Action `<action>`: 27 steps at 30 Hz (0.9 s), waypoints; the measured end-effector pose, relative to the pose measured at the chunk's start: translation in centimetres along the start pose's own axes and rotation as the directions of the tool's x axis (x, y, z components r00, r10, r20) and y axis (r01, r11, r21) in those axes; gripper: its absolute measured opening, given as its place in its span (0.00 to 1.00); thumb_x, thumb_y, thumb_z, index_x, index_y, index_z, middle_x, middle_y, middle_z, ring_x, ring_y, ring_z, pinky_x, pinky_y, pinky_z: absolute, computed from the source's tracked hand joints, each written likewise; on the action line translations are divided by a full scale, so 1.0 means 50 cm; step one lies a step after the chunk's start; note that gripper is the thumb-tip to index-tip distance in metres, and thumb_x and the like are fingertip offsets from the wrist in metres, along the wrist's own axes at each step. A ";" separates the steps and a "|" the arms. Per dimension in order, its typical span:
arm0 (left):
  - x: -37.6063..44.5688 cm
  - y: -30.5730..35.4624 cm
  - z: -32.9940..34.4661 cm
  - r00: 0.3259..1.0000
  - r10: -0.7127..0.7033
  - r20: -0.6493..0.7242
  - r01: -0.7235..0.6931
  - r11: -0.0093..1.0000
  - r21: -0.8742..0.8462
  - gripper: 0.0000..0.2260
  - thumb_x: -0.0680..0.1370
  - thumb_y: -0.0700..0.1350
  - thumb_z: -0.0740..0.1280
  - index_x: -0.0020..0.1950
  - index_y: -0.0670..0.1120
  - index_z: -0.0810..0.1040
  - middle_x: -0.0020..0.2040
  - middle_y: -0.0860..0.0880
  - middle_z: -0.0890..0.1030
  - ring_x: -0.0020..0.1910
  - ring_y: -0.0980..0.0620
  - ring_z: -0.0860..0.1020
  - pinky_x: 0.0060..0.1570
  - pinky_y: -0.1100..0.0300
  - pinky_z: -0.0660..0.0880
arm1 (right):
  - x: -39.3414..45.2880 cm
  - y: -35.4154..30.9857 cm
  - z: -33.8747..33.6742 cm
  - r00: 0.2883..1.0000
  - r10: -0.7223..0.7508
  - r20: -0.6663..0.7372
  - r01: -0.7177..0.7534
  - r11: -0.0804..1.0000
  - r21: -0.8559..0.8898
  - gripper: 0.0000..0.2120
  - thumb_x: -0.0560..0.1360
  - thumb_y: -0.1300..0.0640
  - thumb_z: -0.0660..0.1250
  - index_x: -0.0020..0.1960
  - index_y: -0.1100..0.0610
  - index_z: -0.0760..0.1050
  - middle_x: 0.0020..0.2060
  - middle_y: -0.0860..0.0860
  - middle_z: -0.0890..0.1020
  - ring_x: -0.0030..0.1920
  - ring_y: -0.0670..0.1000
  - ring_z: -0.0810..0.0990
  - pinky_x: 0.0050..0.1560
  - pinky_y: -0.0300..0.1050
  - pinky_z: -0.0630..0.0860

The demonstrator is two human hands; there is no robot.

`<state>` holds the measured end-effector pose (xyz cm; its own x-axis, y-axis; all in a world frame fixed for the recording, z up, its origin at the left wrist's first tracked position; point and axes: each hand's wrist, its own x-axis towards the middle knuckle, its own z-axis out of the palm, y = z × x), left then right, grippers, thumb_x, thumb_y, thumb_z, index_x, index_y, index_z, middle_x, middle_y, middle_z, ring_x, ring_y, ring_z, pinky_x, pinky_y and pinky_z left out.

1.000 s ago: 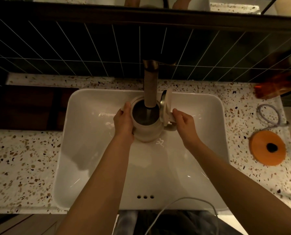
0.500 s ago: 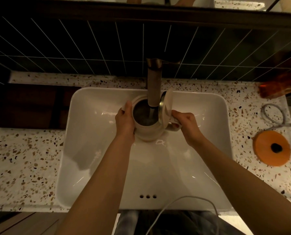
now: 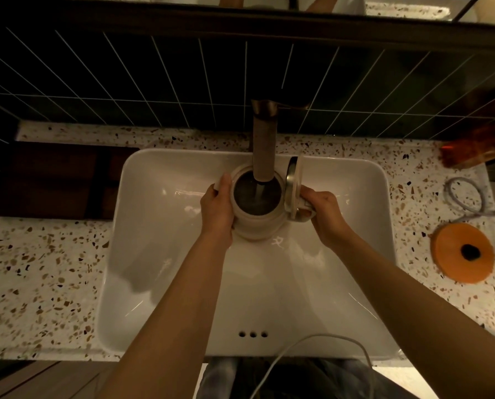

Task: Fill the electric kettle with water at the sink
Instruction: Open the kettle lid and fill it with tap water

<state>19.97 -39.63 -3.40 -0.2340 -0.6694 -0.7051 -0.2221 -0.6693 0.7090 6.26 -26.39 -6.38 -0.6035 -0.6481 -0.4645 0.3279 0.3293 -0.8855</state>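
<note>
A cream electric kettle (image 3: 258,223) is held inside the white sink (image 3: 165,174), right under the bronze tap (image 3: 264,145). Its lid (image 3: 294,187) stands flipped up on the right side. A thin stream of water falls from the spout into the kettle's dark opening. My left hand (image 3: 219,210) wraps the kettle's left wall, thumb on the rim. My right hand (image 3: 322,214) grips the handle on the kettle's right side, just below the lid.
An orange kettle base (image 3: 462,253) with a grey cord (image 3: 465,198) lies on the speckled counter (image 3: 39,283) to the right. An orange box (image 3: 471,151) sits at the far right back. A white cable (image 3: 312,341) hangs over the sink's front edge. Dark tiles rise behind.
Both hands and the kettle keep the same hold under the tap; only the view has shifted slightly.
</note>
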 end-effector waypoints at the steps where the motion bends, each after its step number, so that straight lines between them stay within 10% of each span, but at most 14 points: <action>1: 0.000 -0.001 0.000 1.000 0.001 -0.001 -0.001 1.000 0.004 0.09 0.81 0.56 0.62 0.43 0.55 0.74 0.43 0.55 0.78 0.42 0.57 0.75 0.54 0.46 0.75 | 0.001 -0.001 0.000 1.000 -0.003 -0.011 0.003 1.000 0.004 0.25 0.72 0.44 0.68 0.42 0.68 0.82 0.39 0.64 0.84 0.44 0.57 0.81 0.57 0.56 0.74; 19: 0.003 -0.009 -0.004 0.992 0.126 -0.020 -0.123 0.986 0.111 0.09 0.80 0.55 0.63 0.45 0.53 0.77 0.48 0.50 0.82 0.51 0.50 0.80 0.53 0.55 0.75 | 0.007 0.015 0.000 0.998 0.030 -0.049 -0.026 0.996 0.089 0.26 0.67 0.42 0.71 0.43 0.68 0.83 0.40 0.64 0.83 0.45 0.57 0.81 0.68 0.64 0.69; 27: 0.007 0.001 -0.002 0.932 0.355 -0.070 -0.337 0.922 0.189 0.15 0.83 0.50 0.61 0.65 0.44 0.78 0.60 0.48 0.80 0.60 0.51 0.77 0.55 0.66 0.71 | 0.008 0.014 -0.002 0.998 0.048 -0.050 -0.042 0.994 0.100 0.17 0.67 0.43 0.70 0.37 0.57 0.85 0.40 0.60 0.84 0.47 0.57 0.81 0.69 0.64 0.69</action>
<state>19.99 -39.91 -3.61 -0.2307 -0.8843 -0.4059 -0.3051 -0.3304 0.8932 6.20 -26.36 -7.17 -0.6231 -0.5962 -0.5062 0.4242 0.2861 -0.8592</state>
